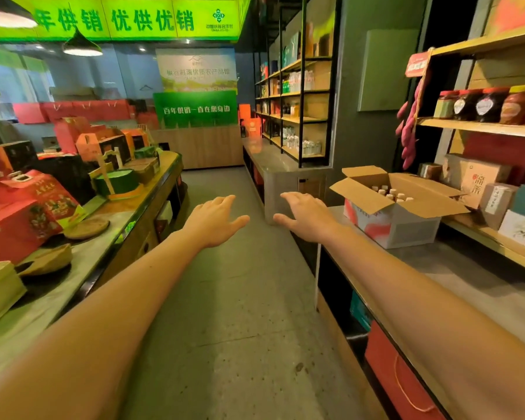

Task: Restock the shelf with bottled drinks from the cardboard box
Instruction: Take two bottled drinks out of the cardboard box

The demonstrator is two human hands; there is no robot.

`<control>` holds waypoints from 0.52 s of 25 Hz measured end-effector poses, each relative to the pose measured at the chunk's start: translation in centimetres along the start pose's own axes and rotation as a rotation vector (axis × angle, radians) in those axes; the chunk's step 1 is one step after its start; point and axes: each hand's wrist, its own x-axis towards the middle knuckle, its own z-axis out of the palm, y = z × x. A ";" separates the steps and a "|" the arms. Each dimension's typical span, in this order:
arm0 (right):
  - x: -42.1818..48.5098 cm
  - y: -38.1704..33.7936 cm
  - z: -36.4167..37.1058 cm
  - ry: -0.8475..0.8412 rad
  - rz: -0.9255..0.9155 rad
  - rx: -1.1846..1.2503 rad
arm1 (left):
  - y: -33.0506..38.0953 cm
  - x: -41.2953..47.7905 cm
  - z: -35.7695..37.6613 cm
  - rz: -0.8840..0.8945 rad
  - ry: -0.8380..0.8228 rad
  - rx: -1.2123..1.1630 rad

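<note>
An open cardboard box (pixel 406 225) with red and white sides stands on the grey counter (pixel 467 277) at the right, flaps folded out. Several bottled drinks (pixel 390 193) with pale caps show inside it. Both my arms stretch forward over the aisle. My left hand (pixel 214 221) and my right hand (pixel 308 216) hover palm down with fingers spread, holding nothing. My right hand is just left of the box, apart from it. A black-framed shelf (pixel 297 95) further down the aisle holds bottles.
A wooden shelf (pixel 479 127) at the right carries jars above and gift boxes (pixel 479 180) below, behind the cardboard box. A long display table (pixel 73 268) at the left is loaded with red gift boxes. The grey floor aisle (pixel 231 298) runs between them.
</note>
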 end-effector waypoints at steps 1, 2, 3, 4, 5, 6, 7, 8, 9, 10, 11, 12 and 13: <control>2.6 1.1 0.8 0.004 -0.001 -0.001 | -0.5 2.8 0.8 0.006 -0.002 0.001; 5.1 2.2 1.5 0.010 -0.005 -0.010 | -0.9 5.4 1.5 0.012 -0.002 0.004; 7.6 3.3 2.2 0.013 -0.013 -0.019 | -1.2 8.0 2.2 0.017 0.000 0.005; 10.2 4.5 3.0 0.017 -0.020 -0.027 | -1.4 10.8 3.0 0.020 0.002 0.010; 12.7 5.5 3.6 0.023 -0.023 -0.027 | -1.6 13.6 3.7 0.019 0.006 0.015; 15.7 6.8 4.0 0.021 -0.027 -0.024 | -1.8 17.0 4.2 0.014 0.002 0.013; 18.5 8.0 4.2 0.014 -0.030 -0.025 | -1.9 20.1 4.5 0.007 -0.008 0.008; 21.2 9.2 4.4 0.010 -0.034 -0.034 | -2.0 23.0 4.8 0.003 -0.012 0.009; 24.0 10.4 4.5 0.016 -0.040 -0.049 | -2.0 25.9 5.1 0.006 -0.007 0.013; 26.4 11.6 4.7 0.029 -0.041 -0.048 | -2.1 28.5 5.5 0.010 0.002 0.003; 29.1 12.9 4.9 0.033 -0.037 -0.033 | -2.1 31.3 6.2 0.014 0.002 -0.018; 31.1 14.0 5.3 0.023 -0.034 -0.026 | -2.1 33.6 6.9 0.017 -0.007 -0.034; 32.9 15.2 5.9 0.008 -0.032 -0.027 | -2.1 35.6 7.8 0.018 -0.016 -0.039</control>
